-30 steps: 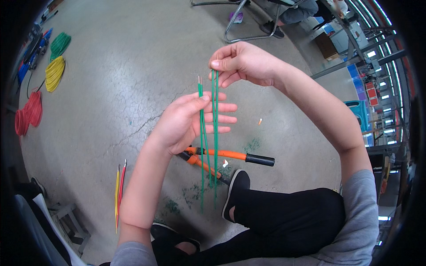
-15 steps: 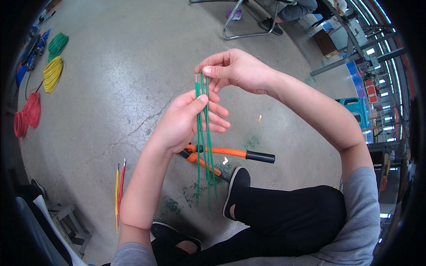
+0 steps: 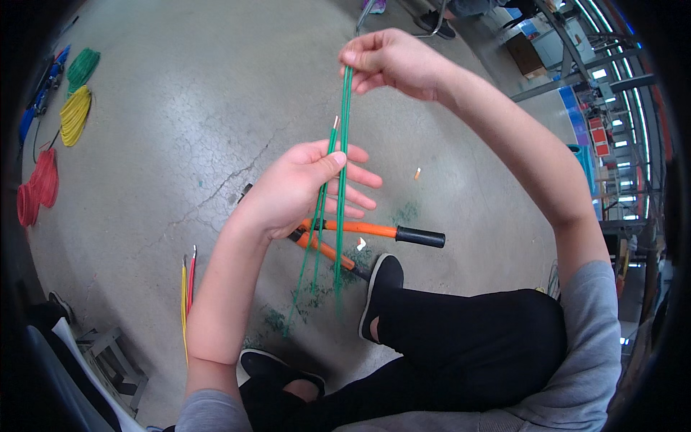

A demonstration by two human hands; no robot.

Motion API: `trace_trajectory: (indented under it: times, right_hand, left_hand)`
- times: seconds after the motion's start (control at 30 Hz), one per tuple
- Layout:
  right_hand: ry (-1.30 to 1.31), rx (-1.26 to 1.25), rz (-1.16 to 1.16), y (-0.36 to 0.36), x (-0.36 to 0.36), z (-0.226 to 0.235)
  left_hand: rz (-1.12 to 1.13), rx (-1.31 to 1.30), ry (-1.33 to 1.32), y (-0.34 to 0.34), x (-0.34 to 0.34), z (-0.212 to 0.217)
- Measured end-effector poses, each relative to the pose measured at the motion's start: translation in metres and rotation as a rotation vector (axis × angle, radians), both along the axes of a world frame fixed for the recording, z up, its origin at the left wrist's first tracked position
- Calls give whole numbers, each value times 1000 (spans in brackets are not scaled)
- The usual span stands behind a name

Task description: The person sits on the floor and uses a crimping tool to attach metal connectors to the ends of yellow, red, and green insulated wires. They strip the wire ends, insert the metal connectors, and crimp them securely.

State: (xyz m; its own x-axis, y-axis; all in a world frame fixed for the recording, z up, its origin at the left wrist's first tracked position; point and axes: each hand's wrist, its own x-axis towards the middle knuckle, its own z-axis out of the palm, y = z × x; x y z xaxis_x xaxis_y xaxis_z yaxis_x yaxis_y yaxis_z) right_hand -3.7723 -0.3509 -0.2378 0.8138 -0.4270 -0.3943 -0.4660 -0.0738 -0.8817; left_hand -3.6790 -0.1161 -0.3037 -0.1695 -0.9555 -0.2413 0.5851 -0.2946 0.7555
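Note:
Several thin green wires hang down in front of me. My left hand pinches them between thumb and palm, its other fingers spread to the right. Higher up, my right hand grips the top ends of some of these wires and holds them taut. Two other wires end in bare copper tips just above my left thumb. Below the hands, a cutter with orange handles and black grips lies on the floor, partly covered by the wires and my left wrist.
Red, yellow and green wire coils lie at the far left. Cut yellow and red wires rest left of my forearm. Green scraps dot the concrete floor near my shoes. A stool stands lower left; another person sits at the back.
My right hand has moved up and away from my left, drawing some green wires upward. The remaining wires stay in my left hand, their lower ends swung left.

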Motion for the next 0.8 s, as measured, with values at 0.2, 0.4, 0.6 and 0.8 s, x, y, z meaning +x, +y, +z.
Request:
trace_trajectory:
  times: [0.2, 0.4, 0.6, 0.8]
  right_hand:
    - [-50, -46, -103, -53, -9, 2]
    - [-77, 126, -139, -78, -17, -10]
    - [-98, 183, -131, -83, -22, -11]
    - [-123, 196, -119, -81, -24, -11]
  left_hand:
    - [-149, 29, -30, 7, -2, 0]
    - [-171, 42, -36, 9, -8, -4]
    - [-176, 13, -42, 7, -10, -9]
    - [-176, 14, -33, 7, -12, -7]
